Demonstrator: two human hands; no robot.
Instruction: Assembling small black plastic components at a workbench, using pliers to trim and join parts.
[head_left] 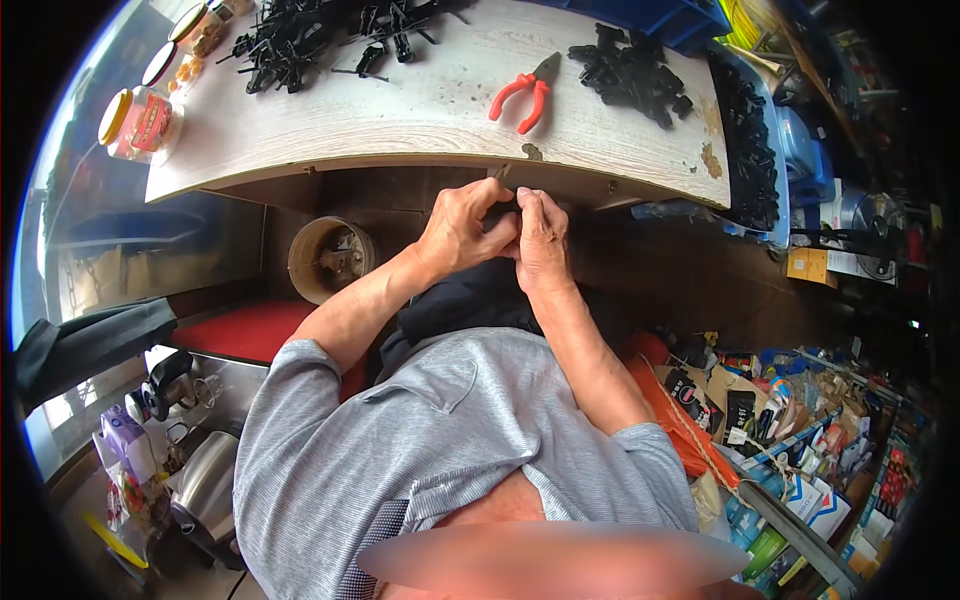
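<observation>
Your left hand (463, 228) and right hand (541, 245) meet just before the table (420, 125), fingers bent and drawn together; whatever sits between your fingertips is hidden, so I cannot tell if they are clamped on anything. Beyond them, on the pale wood-grain top with its chipped brown patches, lie pliers (541, 97) with smooth red handles spread apart. Black plastic pieces (630, 78) make a blocky heap to their right; spikier black parts (280, 45) tangle on the left. A clear jar (150, 124) bears a red label with pale print.
</observation>
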